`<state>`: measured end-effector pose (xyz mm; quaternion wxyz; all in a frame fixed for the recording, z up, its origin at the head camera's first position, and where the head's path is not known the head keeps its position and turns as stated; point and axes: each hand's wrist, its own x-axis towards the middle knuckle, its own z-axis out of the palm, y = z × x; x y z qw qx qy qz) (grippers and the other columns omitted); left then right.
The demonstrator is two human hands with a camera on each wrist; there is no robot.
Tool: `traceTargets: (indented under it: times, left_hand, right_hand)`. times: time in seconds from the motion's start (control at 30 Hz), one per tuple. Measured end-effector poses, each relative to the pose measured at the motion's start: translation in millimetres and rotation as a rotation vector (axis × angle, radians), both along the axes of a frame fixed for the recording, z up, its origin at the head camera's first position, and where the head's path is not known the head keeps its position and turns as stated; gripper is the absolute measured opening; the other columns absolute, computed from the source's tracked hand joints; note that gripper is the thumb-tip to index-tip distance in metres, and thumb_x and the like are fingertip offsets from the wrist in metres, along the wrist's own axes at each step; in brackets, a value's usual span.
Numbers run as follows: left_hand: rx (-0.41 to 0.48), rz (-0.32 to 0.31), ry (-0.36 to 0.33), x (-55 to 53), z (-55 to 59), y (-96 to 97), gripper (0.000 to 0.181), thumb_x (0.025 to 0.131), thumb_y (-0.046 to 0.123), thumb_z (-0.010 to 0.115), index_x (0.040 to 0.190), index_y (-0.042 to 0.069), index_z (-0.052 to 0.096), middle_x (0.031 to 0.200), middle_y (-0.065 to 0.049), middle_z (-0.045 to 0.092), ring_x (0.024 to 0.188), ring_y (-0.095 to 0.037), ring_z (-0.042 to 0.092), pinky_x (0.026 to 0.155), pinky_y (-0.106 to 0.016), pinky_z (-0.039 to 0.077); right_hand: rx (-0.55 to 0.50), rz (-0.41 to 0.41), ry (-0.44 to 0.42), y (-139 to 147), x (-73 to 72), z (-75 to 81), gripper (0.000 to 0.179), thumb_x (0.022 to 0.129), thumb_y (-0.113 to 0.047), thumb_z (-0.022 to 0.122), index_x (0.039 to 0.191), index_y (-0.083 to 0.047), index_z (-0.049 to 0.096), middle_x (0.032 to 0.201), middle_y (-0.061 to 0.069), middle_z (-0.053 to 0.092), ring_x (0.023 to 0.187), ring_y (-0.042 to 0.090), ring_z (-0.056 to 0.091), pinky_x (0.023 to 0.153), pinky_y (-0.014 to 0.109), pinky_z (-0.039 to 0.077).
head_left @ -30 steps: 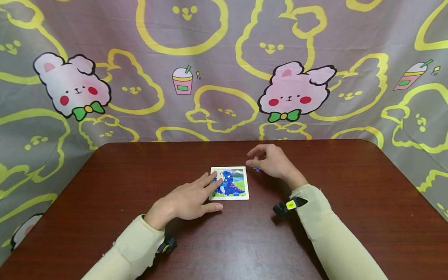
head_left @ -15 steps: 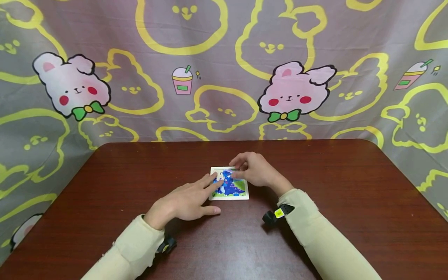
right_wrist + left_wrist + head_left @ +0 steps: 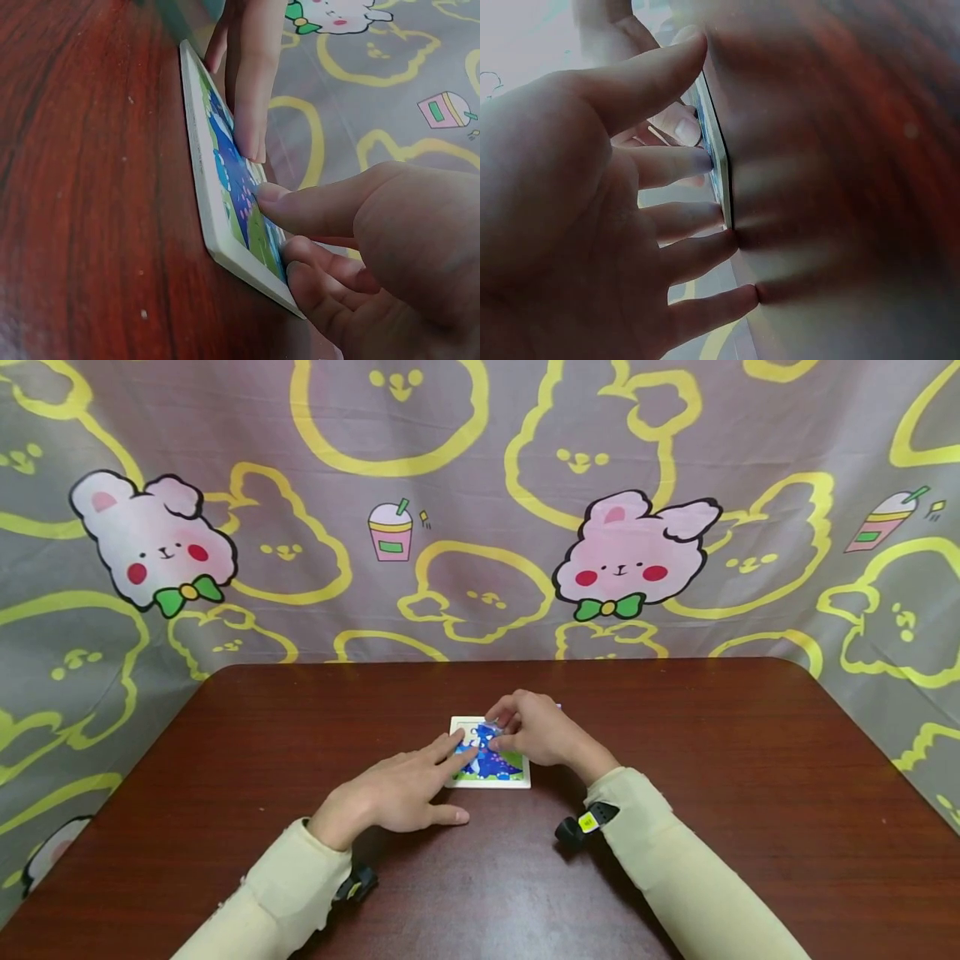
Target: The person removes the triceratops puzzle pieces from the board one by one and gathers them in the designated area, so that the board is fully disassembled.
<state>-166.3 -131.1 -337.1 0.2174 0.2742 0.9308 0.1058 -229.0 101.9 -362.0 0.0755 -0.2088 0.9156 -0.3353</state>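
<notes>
A small square jigsaw puzzle (image 3: 491,768) in a pale frame lies on the table, its picture a blue dinosaur on green. The straight, spread fingers of my left hand (image 3: 401,785) rest on its left side, with the thumb out beside the near edge. Over its upper right part, my right hand (image 3: 543,727) curls thumb and fingers around a small puzzle piece (image 3: 491,725), mostly hidden by the fingertips. In the right wrist view, the right thumb is right at the picture surface. A pale patch of bare backing shows at the upper left of the frame.
The brown wooden table (image 3: 300,727) extends around the puzzle. Just beyond the right hand, a small light-coloured bit (image 3: 558,705) shows on the table. A patterned cloth (image 3: 480,510) with rabbits hangs behind the far edge.
My right hand has moved left and slightly nearer, from the table right of the puzzle to over its upper right part. The left hand has stayed almost still.
</notes>
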Motion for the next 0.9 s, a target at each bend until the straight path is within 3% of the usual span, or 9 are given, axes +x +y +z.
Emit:
traceTargets:
  times: [0.7, 0.9]
  left_hand:
    - [-0.018, -0.004, 0.006, 0.3, -0.6, 2.4, 0.085, 0.101, 0.05, 0.068, 0.171, 0.026, 0.025, 0.181, -0.007, 0.009, 0.163, -0.036, 0.027, 0.128, -0.06, 0.032]
    - [-0.016, 0.006, 0.002, -0.1, 0.2, 3.1, 0.086, 0.1, 0.05, 0.07, 0.17, 0.026, 0.026, 0.181, -0.007, 0.009, 0.163, -0.037, 0.028, 0.128, -0.061, 0.032]
  right_hand:
    - [0.038, 0.009, 0.021, -2.8, 2.0, 0.8, 0.028, 0.092, -0.018, 0.085, 0.118, -0.008, 0.08, 0.107, 0.01, 0.065, 0.092, 0.018, 0.067, 0.083, 0.034, 0.059]
    - [0.049, -0.004, -0.014, -3.4, 2.3, 4.6, 0.027, 0.095, -0.02, 0.082, 0.12, -0.01, 0.08, 0.108, 0.009, 0.065, 0.095, 0.019, 0.064, 0.084, 0.035, 0.057]
